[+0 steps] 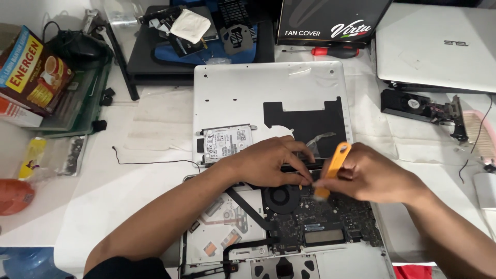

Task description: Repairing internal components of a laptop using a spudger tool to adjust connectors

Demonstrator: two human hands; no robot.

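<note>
A white counter [103, 191] fills the view, lit evenly and brightly from above, with soft shadows. Pale cloths or paper sheets [155, 121] lie spread over its middle. A strip of light wall [57, 13] shows at the top left edge. At the bottom left corner something blue [23, 263] sits below the counter edge

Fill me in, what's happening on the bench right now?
A person is working inside an opened laptop with its board and fan exposed. The right hand holds an orange pry tool near the top edge of the board, and the left hand presses its fingers down right beside the tool's tip. The removed bottom cover lies just behind, with a hard drive resting on it. A red-handled screwdriver lies farther back.
</note>
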